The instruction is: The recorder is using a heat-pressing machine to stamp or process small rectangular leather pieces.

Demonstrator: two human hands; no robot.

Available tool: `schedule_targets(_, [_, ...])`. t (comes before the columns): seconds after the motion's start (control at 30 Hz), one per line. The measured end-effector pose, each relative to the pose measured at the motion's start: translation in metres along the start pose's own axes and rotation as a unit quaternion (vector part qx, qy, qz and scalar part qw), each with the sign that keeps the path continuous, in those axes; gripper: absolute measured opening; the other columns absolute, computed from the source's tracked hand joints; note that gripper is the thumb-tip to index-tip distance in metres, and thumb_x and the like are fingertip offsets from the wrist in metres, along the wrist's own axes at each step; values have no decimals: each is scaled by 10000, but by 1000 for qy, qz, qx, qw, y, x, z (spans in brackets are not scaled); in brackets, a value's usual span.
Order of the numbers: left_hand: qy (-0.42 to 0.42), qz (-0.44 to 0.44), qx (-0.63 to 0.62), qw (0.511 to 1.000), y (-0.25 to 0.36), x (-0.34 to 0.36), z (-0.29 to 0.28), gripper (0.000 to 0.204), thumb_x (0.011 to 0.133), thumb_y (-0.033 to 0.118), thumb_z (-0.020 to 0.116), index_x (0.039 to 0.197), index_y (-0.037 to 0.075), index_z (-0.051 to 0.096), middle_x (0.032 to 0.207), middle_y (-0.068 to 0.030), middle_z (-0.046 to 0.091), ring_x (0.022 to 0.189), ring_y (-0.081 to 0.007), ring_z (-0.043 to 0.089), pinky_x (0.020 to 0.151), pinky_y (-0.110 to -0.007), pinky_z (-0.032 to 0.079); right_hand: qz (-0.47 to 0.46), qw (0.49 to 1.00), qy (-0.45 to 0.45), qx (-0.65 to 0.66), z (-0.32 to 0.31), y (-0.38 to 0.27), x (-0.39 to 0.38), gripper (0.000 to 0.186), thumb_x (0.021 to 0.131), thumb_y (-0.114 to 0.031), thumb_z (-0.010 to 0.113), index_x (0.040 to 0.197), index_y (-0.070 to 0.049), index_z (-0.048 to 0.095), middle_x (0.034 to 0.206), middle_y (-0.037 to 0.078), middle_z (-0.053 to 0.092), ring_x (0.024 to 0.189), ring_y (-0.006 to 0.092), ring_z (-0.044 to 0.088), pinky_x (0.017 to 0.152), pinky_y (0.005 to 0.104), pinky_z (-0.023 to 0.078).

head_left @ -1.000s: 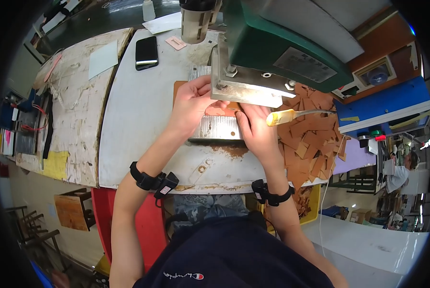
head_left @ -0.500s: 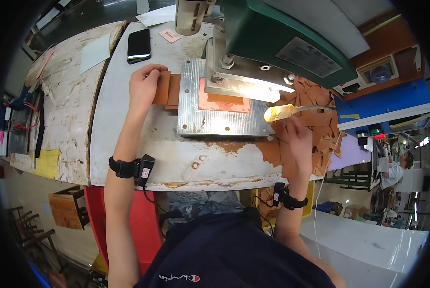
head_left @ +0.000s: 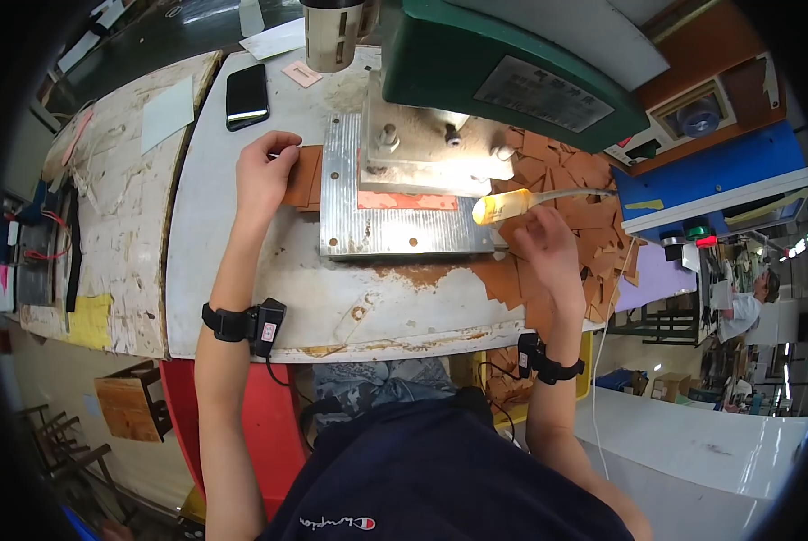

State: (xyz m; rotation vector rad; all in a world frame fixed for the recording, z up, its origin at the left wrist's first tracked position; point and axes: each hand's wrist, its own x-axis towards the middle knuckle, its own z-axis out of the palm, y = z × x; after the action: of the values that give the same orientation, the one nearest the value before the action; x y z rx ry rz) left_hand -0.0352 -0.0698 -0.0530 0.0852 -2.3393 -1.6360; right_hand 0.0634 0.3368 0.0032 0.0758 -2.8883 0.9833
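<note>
My left hand point(head_left: 267, 176) is pinched at the edge of a brown leather piece point(head_left: 306, 180) in a stack left of the press's ribbed metal base plate point(head_left: 368, 234). My right hand point(head_left: 548, 243) has loosely curled, parted fingers below a yellow glowing lamp point(head_left: 498, 207), over scattered brown pieces point(head_left: 602, 252). Between my hands, the upper metal block point(head_left: 422, 158) of the green press point(head_left: 458, 63) sits low over a pink-orange plate point(head_left: 404, 200), hiding part of it.
A black phone point(head_left: 247, 95), a pink card point(head_left: 302, 74) and a cylinder point(head_left: 330, 36) are at the back. A red bin point(head_left: 269, 424) and yellow bin point(head_left: 503, 397) are below the table edge. A blue box point(head_left: 683, 171) stands right; a co-worker point(head_left: 746, 307) is beyond.
My hands have moved apart from under the press, the left to the stack, the right out to the scattered pieces. The press block now appears lower over the plate; the view has shifted slightly.
</note>
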Motion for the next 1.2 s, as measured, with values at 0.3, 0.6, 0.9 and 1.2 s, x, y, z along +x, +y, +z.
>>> schedule_targets(0.3, [-22,3,12,1000,14,-3,5,208,831,95,660,1006,-8,709,858,-80,722,668,-127,613,656,-277,508,7,1000,-23,8,0,11,-1,434,817,-94,698,1239,-33,617,1033,128,613,838,228,634,770,321,520])
schedule_targets(0.6, [-17,31,35,999,16,-12,3,203,822,77,663,1015,20,691,933,-106,675,666,-176,602,657,-317,513,75,970,207,105,-10,-5,-3,135,897,-90,680,986,8,706,715,-27,543,665,44,435,589,211,358])
schedule_targets(0.9, [41,137,22,989,41,-18,11,236,842,84,640,1069,29,672,959,-111,635,723,-208,612,704,-318,508,-29,919,265,290,-5,-11,11,110,942,-82,639,965,23,663,890,-20,605,811,61,511,684,225,407])
schedule_targets(1.2, [-84,161,-144,973,60,-42,32,200,959,99,567,1095,-26,644,973,-91,675,859,-125,631,771,-271,499,-114,951,129,257,64,-88,35,133,864,-84,667,964,-1,696,889,100,686,775,133,623,690,272,472])
